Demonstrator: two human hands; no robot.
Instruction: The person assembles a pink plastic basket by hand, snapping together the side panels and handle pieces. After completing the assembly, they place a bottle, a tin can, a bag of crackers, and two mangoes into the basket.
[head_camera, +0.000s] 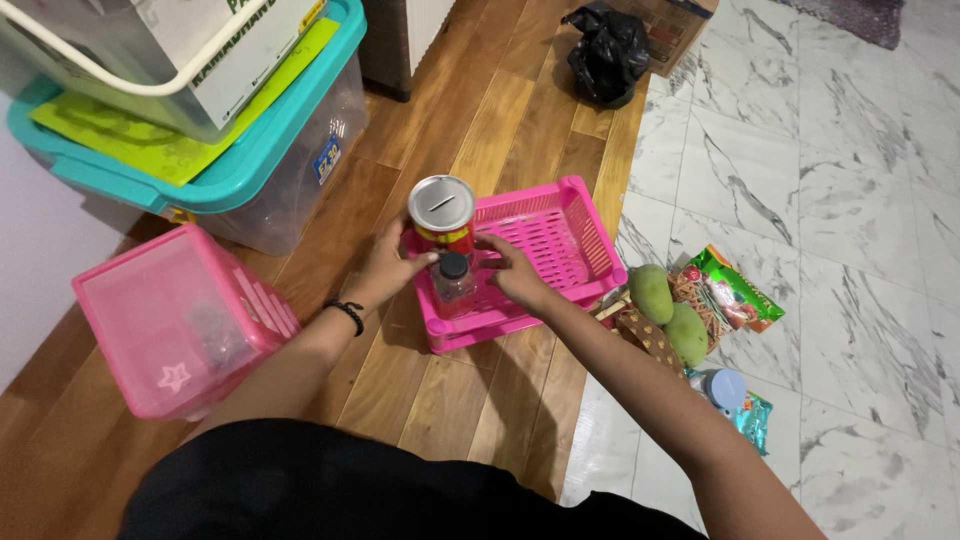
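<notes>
A pink plastic basket (560, 215) lies on the wooden floor in front of me. A tall red can with a silver slotted lid (441, 210) stands in the basket's near left corner. My left hand (388, 265) grips the can's side. Right in front of the can stands a small clear bottle with a black cap (453, 282). My right hand (516, 270) rests in the basket beside the bottle, fingers touching near its cap.
A pink lidded box (175, 320) sits at left. Behind it stand stacked clear storage bins with a teal lid (240, 160). Two green mangoes (668, 312), snack packets (728, 290) and a blue-lidded jar (722, 388) lie on the marble floor at right. A black bag (608, 52) is farther back.
</notes>
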